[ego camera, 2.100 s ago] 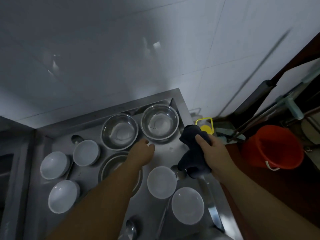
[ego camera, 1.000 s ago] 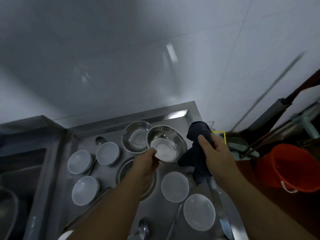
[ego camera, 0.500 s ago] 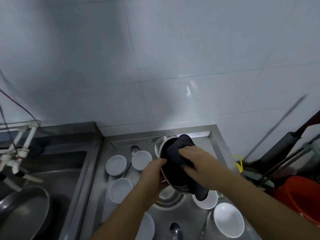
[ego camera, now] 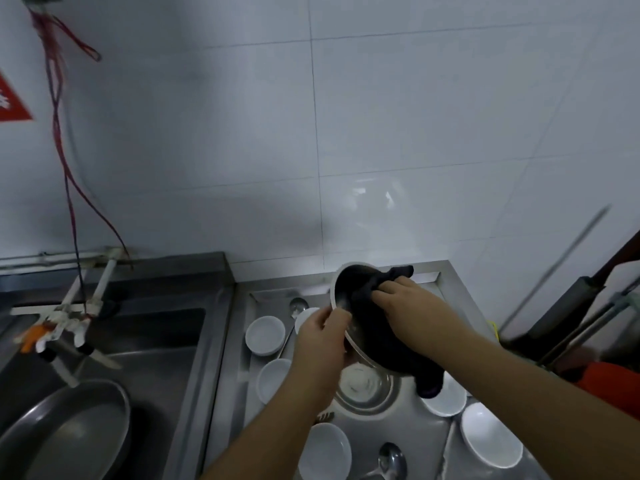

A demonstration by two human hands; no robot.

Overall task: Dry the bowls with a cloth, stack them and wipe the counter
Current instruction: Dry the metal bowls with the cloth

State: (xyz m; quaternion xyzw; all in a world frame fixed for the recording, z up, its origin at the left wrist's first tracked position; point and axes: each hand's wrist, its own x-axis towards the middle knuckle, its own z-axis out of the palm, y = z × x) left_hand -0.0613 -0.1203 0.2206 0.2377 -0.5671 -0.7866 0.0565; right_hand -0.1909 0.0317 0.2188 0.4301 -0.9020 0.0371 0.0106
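Steel bowl (ego camera: 341,299): held tilted on edge above the middle of the desk (ego camera: 408,441), mouth facing toward 3 o'clock. Its lower part is hidden by the cloth.

Cloth (ego camera: 372,323): dark, bunched inside the bowl, filling most of it; one corner sticks out over the rim at 1 o'clock, and a tail hangs below the bowl at 5 o'clock.

Left hand (ego camera: 320,344): at 7 o'clock of the bowl, fingers and thumb curled over the rim, gripping it.

Right hand (ego camera: 403,306): at 3 o'clock of the bowl, fingers bent into the cloth, pressing it against the inside.

Second steel bowl (ego camera: 367,389): upright on the desk directly under the held one, at 6 o'clock.

White bowls: two at 9 o'clock (ego camera: 265,334) and 8 o'clock (ego camera: 273,379) of the hands, one at 6 o'clock (ego camera: 325,450), two at 4 to 5 o'clock (ego camera: 446,398) (ego camera: 490,434), all open side up.

Spoons: one (ego camera: 298,304) at 10 o'clock, near the back edge; another (ego camera: 389,457) at 6 o'clock, near the front.

Sink (ego camera: 152,337): at 9 o'clock, beside the desk, with a large metal pan (ego camera: 65,431) in it.
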